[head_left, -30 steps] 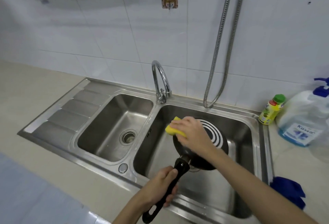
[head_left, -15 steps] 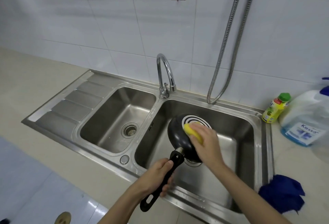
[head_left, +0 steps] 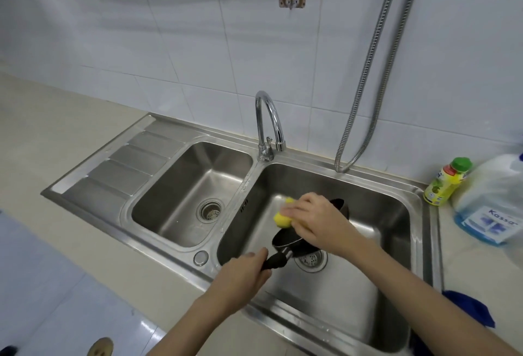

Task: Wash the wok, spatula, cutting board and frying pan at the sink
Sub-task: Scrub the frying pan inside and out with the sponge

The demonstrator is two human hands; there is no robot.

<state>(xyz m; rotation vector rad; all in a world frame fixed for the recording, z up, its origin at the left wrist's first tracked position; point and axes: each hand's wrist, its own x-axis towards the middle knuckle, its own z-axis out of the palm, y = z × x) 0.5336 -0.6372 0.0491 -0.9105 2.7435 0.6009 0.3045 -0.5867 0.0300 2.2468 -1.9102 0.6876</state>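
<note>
A small black frying pan [head_left: 285, 241] hangs over the right basin of the steel sink [head_left: 418, 214], mostly hidden under my right hand. My left hand [head_left: 243, 276] grips its black handle [head_left: 276, 261] near the pan's base. My right hand [head_left: 317, 221] holds a yellow sponge [head_left: 283, 217] and presses it on the pan's near-left rim. The pan's far edge [head_left: 339, 205] shows beyond my fingers. No water runs from the chrome tap [head_left: 267, 126]. Wok, spatula and cutting board are out of view.
The left basin [head_left: 181, 202] holds only its drain. A flexible metal hose [head_left: 368, 72] hangs down the tiled wall. At the right stand a yellow green-capped bottle [head_left: 447, 183] and a large clear jug [head_left: 495, 202]. A blue cloth [head_left: 469, 310] lies at the front right.
The pan has tipped so its ringed underside no longer faces me. My right hand slid the sponge from the bottom to the pan's left rim. My left hand keeps hold of the handle.
</note>
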